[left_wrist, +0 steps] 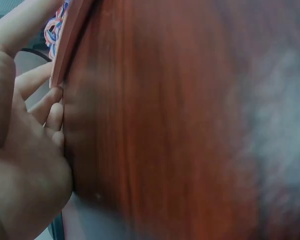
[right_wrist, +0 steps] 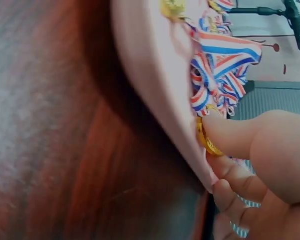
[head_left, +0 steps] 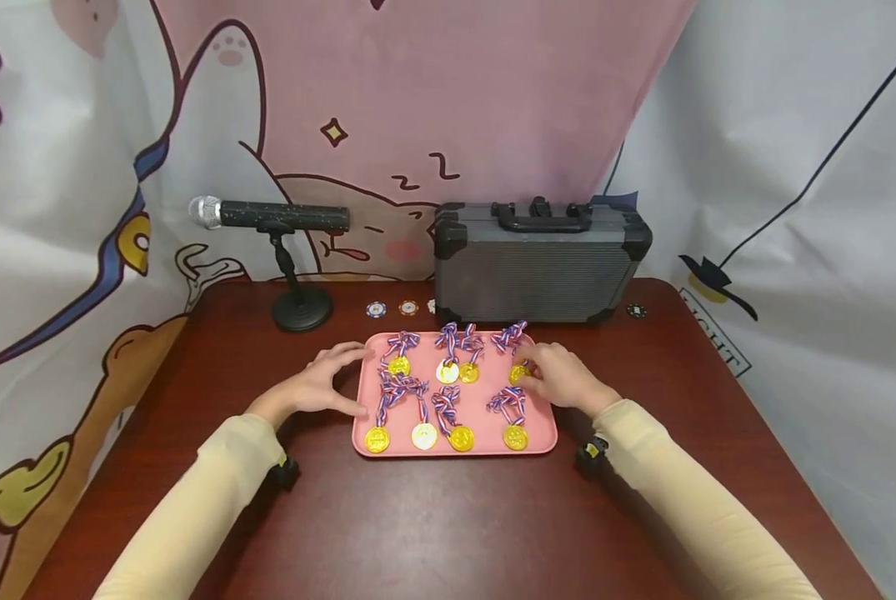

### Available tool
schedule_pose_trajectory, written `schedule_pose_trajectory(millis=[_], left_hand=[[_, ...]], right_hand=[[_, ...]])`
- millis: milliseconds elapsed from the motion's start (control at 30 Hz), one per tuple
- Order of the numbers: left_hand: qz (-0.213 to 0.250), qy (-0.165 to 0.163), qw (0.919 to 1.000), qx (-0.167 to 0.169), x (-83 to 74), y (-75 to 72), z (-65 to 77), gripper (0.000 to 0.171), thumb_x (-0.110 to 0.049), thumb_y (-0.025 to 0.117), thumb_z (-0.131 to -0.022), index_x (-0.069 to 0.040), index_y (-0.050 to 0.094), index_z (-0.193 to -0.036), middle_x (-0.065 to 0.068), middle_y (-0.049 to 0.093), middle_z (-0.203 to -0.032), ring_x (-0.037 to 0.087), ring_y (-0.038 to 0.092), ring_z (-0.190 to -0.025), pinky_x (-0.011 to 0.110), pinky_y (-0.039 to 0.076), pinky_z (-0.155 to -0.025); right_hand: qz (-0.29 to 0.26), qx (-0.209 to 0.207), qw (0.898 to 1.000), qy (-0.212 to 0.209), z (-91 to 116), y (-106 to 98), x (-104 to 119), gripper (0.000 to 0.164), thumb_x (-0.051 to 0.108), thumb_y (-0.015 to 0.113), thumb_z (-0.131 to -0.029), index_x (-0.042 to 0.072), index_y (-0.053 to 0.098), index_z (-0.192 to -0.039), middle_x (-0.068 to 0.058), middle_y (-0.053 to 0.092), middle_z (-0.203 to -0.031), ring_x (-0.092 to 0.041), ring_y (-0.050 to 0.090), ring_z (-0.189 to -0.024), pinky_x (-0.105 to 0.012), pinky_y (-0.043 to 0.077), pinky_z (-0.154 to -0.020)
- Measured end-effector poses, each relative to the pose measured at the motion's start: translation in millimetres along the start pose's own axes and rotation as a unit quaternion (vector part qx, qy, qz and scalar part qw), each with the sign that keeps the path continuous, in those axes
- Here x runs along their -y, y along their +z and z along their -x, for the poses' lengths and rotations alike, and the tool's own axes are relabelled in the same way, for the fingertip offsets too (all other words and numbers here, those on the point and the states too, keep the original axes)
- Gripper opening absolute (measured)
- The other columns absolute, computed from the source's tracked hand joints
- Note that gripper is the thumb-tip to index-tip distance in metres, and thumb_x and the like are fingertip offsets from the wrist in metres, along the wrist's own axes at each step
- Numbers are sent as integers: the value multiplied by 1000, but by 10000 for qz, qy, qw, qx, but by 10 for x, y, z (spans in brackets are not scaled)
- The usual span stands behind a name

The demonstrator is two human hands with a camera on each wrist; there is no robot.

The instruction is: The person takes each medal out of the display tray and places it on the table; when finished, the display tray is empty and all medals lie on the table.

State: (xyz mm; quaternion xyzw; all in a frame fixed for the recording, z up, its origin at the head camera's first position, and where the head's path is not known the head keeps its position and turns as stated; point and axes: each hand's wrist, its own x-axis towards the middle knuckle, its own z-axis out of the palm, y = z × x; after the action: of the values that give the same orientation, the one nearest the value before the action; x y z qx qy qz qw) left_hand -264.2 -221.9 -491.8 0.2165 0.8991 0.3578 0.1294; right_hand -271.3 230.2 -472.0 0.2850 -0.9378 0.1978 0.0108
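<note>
A pink tray [head_left: 485, 421] lies on the table with several gold medals on striped red, white and blue ribbons, set out in two rows. At its upper right, my right hand [head_left: 563, 379] pinches a gold medal [right_wrist: 208, 142] between thumb and index finger, the other fingers curled by the tray's edge. The medal's ribbon [right_wrist: 224, 75] lies bunched beside it. My left hand [head_left: 316, 383] is at the tray's left side, thumb and fingers spread and fingertips right at the rim. A medal [head_left: 377, 439] lies near that thumb, at the tray's lower left corner.
Behind the tray stands a grey hard case [head_left: 538, 271] with black corners. A microphone [head_left: 282, 217] on a black stand [head_left: 302, 308] is at the back left. Poker chips [head_left: 407, 307] lie along the back edge, plus a black chip [head_left: 637, 310] right of the case.
</note>
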Motion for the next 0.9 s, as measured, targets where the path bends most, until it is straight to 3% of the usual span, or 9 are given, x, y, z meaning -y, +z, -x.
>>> schedule_pose_trajectory(millis=[100, 233, 333, 433, 533, 633, 733, 800, 900], left_hand=[[58, 15, 9998, 212, 22, -17, -12, 105, -48, 96, -70, -23, 46, -159, 10, 28, -168, 40, 21, -150, 76, 19, -116], [106, 20, 9996, 270, 28, -34, -20, 106, -47, 97, -69, -22, 46, -159, 10, 27, -168, 41, 19, -151, 77, 17, -115], [98, 74, 9996, 254, 25, -39, -18, 106, -46, 96, -69, -20, 46, -159, 13, 27, -168, 44, 19, -150, 79, 15, -113], [83, 90, 9996, 239, 30, -32, -15, 106, -46, 96, -69, -19, 46, -159, 13, 27, -167, 44, 20, -149, 79, 14, -113], [98, 71, 9996, 236, 29, -29, -11, 105, -45, 96, -69, -20, 46, -158, 12, 27, -168, 43, 19, -150, 80, 12, -113], [118, 97, 9996, 243, 18, -28, -9, 105, -45, 96, -70, -19, 46, -159, 13, 26, -168, 43, 19, -150, 81, 10, -112], [119, 116, 9995, 254, 9, -33, -10, 105, -45, 96, -71, -19, 45, -159, 14, 26, -168, 44, 18, -150, 80, 11, -112], [110, 116, 9995, 270, 15, -33, -9, 105, -45, 95, -71, -20, 45, -159, 14, 25, -168, 44, 18, -150, 79, 12, -113], [76, 65, 9995, 292, 31, -28, -5, 105, -47, 95, -70, -22, 45, -159, 12, 25, -168, 42, 18, -150, 78, 12, -113]], right_hand=[[-550, -59, 9983, 181, 4, -66, -38, 17, 6, 80, -91, 11, 75, -107, 0, 67, -86, -17, 58, -75, -34, 48, -66], [-1340, -308, 9893, 481, 21, -208, -127, 15, 3, 76, -95, 11, 75, -108, -5, 72, -97, -19, 67, -86, -33, 55, -73], [-2080, -477, 9729, 891, 56, -342, -210, 17, 3, 73, -98, 5, 73, -114, -12, 73, -107, -22, 70, -93, -31, 58, -77], [-2827, -741, 9458, 1413, 106, -490, -284, 24, 4, 68, -101, -1, 66, -124, -20, 71, -114, -22, 70, -94, -28, 58, -77], [-3156, -1111, 9274, 1672, 147, -614, -342, 28, 5, 65, -103, -4, 60, -130, -24, 68, -122, -18, 70, -95, -25, 58, -78], [-2856, -1249, 9375, 1548, 169, -630, -415, 29, 1, 66, -102, -4, 61, -130, -23, 66, -128, -20, 69, -98, -20, 57, -78], [-1989, -972, 9663, 1311, 182, -527, -519, 27, -4, 68, -99, -1, 66, -126, -21, 67, -127, -26, 69, -99, -22, 56, -78], [-1402, -656, 9813, 1146, 191, -425, -577, 25, -4, 70, -97, 1, 69, -122, -19, 68, -123, -30, 68, -99, -30, 56, -79], [-818, -257, 9929, 825, 207, -287, -619, 23, -5, 71, -95, 3, 71, -117, -20, 69, -124, -34, 68, -106, -46, 57, -87]])
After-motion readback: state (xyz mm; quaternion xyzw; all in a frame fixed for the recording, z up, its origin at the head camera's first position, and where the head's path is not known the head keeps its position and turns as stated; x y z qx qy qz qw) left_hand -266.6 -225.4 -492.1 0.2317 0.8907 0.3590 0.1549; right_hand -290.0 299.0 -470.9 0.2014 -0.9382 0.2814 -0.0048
